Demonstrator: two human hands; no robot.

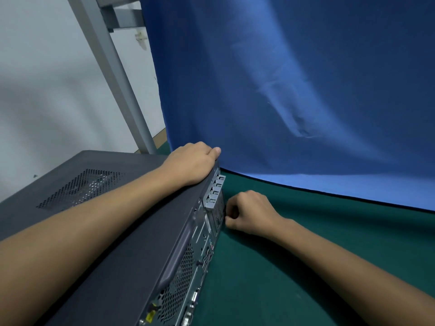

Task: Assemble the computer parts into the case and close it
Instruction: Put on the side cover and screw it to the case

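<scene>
Head view is coming through here. What is lying nearest?
— I'm looking at the case (122, 243), lying flat on the green mat (306, 243) with its lid on. Its rear panel (188, 267) is facing right.
— And the hands?
— The right hand (247, 212) is resting on the mat and touching the rear panel, fingers curled, thumb meeting forefinger. I'm not making out whether anything is pinched there. Further on, the left hand (191, 162) is lying palm down on the case's far corner, fingers bending over the edge and gripping it.
— Behind that?
— A blue cloth (294, 90) is hanging behind the mat, and a grey post (113, 67) is rising at the left.
</scene>
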